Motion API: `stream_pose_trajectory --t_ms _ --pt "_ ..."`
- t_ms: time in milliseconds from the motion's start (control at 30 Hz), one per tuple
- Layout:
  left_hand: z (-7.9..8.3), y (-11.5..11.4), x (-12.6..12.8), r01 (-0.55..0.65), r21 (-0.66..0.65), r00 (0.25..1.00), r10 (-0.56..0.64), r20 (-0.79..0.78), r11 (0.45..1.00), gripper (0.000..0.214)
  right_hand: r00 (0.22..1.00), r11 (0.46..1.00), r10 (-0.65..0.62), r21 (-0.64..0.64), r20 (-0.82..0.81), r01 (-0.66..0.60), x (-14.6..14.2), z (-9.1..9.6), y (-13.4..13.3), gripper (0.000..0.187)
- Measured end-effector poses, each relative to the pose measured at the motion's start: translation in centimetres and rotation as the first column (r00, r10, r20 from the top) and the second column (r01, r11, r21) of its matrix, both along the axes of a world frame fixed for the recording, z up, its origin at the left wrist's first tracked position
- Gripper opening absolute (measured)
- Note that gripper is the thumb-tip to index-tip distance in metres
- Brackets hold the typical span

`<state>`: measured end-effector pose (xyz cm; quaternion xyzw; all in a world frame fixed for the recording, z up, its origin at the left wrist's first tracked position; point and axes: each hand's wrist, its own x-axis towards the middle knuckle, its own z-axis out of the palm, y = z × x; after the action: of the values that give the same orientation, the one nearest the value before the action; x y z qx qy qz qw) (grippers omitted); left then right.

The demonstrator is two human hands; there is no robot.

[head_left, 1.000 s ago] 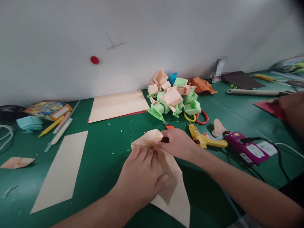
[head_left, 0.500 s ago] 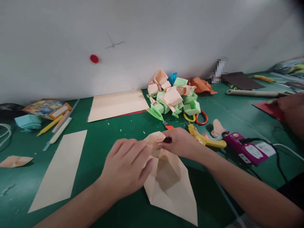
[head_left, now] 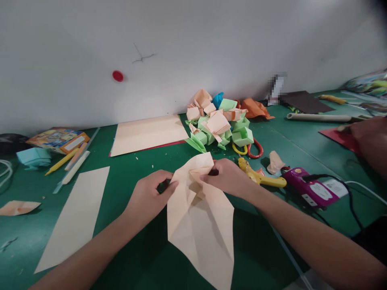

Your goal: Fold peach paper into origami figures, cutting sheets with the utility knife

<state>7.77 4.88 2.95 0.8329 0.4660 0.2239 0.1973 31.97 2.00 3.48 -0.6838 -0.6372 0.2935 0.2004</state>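
Note:
Between my two hands is a peach sheet of folded paper [head_left: 208,229], creased in several places and partly opened out, its lower end hanging toward me. My left hand [head_left: 151,193] pinches its left edge between thumb and fingers. On the other side, my right hand [head_left: 226,177] grips the upper right edge, thumb on the near face and the fingertips hidden behind it. A long pale paper strip [head_left: 75,217] lies flat to the left of my left hand. Just beyond my right forearm is a yellow glue gun [head_left: 263,177].
Folded paper pieces [head_left: 217,121] are heaped by the wall, with red-and-yellow scissors [head_left: 255,149] in front. Peach sheets [head_left: 148,135] lie left of the heap. A purple power box [head_left: 311,189] with cables sits at right. Another person's hand [head_left: 370,141] holds red paper at the far right.
My left hand has moved left from over the paper to its left edge. The paper has spread wider, with its upper part raised, while my right hand keeps its grip.

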Motion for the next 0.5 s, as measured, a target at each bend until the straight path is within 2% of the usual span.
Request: stream_pose_trajectory --t_ms 100,233,367,500 --pt "0.0 -0.2 -0.2 0.044 0.143 0.996 -0.055 0.075 0.989 0.021 1.000 1.000 0.016 0.010 -0.003 -0.016 -0.1 -0.3 0.0 0.038" --pt "0.1 -0.5 -0.2 0.204 0.282 0.971 -0.231 0.063 0.937 0.022 0.999 0.999 0.033 -0.004 0.006 -0.033 -0.4 -0.2 0.0 0.035" --pt "0.1 -0.6 0.5 0.360 0.274 0.933 -0.353 -0.075 0.892 0.024 0.997 0.998 0.070 0.008 0.022 -0.070 -0.8 0.1 -0.3 0.023" --pt "-0.1 -0.8 1.0 0.370 0.237 0.924 -0.330 -0.194 0.898 0.027 0.991 0.992 0.121 0.025 0.054 -0.123 -1.1 0.5 -0.7 0.017"
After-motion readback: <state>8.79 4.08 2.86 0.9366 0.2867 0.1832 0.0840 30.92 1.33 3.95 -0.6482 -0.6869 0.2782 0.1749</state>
